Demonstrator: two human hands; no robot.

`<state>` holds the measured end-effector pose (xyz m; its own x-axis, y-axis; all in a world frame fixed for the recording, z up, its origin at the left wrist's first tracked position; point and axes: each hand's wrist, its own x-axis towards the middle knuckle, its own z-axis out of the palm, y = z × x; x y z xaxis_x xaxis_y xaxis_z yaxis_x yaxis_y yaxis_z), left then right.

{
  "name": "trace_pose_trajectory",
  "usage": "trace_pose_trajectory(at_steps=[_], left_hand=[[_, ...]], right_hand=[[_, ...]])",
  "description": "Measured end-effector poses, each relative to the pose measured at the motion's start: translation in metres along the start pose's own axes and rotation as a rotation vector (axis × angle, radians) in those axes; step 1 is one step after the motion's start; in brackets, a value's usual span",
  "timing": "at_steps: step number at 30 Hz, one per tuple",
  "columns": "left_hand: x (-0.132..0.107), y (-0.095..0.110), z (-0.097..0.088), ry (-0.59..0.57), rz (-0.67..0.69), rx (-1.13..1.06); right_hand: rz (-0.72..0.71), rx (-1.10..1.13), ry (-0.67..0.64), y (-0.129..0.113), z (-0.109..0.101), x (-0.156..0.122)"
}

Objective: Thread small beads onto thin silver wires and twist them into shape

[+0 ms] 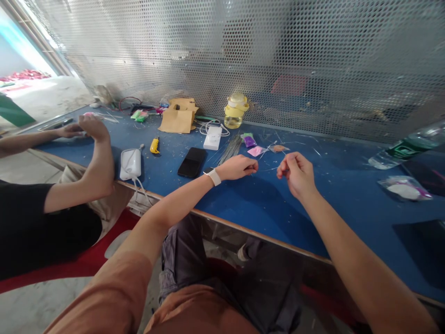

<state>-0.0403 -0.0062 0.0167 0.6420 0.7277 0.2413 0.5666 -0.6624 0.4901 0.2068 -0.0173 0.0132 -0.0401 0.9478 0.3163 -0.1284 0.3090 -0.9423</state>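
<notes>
A thin wire (268, 170) stretches between my two hands, just over the blue table. My left hand (238, 167), with a white band on its wrist, is closed in a pinch on the wire's left end. Closed fingers of my right hand (297, 174) hold the other end. Behind my left hand lies a bundle of thin wires (232, 147). A small bag of purple material (249, 140), a pink one (256, 151) and a brownish one (278, 148) rest beyond my hands. Anything tiny between my fingertips is hidden.
A black phone (192, 162), a white power bank (212, 138), a yellow cutter (155, 145) and a white device (130, 163) lie leftward. A yellow-lidded bottle (235, 111) stands by the perforated metal panel (222, 55). Rightward lies a water bottle (406, 146). A co-worker's hands (92, 127) are at far left.
</notes>
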Motion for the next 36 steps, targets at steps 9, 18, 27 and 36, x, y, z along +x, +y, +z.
trace_pose_trajectory(at_steps=[9, 18, 27, 36], left_hand=[[-0.001, -0.002, 0.003, 0.034, -0.006, -0.058], [-0.001, -0.001, 0.004, 0.028, -0.028, -0.175], [0.001, -0.009, 0.007, 0.071, -0.079, -0.076], [0.0, 0.003, 0.008, 0.097, -0.063, -0.334]], right_hand=[[0.016, 0.021, -0.009, 0.001, -0.001, 0.0], [0.039, 0.009, 0.016, 0.004, -0.001, 0.003], [0.014, -0.007, 0.037, 0.005, 0.0, 0.001], [0.025, -0.142, -0.068, 0.007, 0.0, -0.002]])
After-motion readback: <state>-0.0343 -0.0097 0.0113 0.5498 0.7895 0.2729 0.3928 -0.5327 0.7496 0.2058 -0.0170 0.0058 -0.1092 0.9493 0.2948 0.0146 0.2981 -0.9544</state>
